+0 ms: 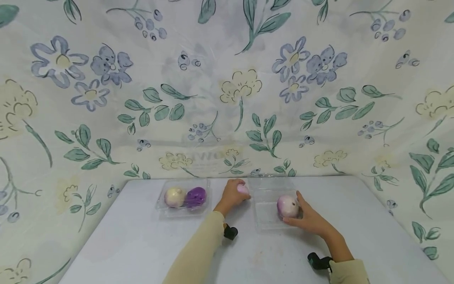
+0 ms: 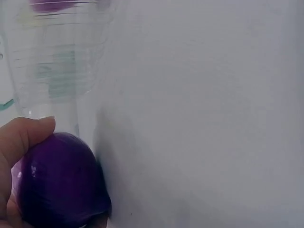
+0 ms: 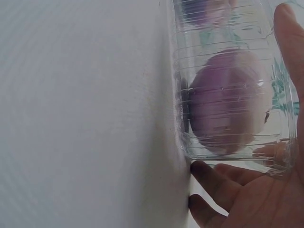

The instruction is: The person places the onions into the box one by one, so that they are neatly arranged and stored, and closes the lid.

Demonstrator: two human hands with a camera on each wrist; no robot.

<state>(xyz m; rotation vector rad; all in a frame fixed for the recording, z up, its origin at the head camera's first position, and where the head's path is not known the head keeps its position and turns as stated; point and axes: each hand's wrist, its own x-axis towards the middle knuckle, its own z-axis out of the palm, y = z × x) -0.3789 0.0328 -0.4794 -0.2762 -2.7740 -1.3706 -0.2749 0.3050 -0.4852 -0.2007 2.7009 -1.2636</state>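
My left hand [image 1: 234,194] grips a round purple-and-pink vegetable [image 2: 59,180], onion-like in shape, above the table between two clear plastic containers. The thumb lies across its top in the left wrist view; most of the fingers are hidden. At the right end of the right container [image 1: 264,221], my right hand [image 1: 312,219] holds the corner, with thumb and fingers spread round the outside. Inside that container sits a round white-and-purple vegetable [image 3: 228,102] with a small dark spot. The left container [image 1: 170,214] holds a pale round vegetable [image 1: 174,197] and a dark purple one [image 1: 196,197].
A white table [image 1: 142,244] carries everything. Behind it hangs a floral-patterned sheet [image 1: 220,79], meeting the table's back edge. Black wrist-camera mounts [image 1: 230,232] sit below both wrists. Faint brownish marks [image 1: 260,258] show on the tabletop near the front.
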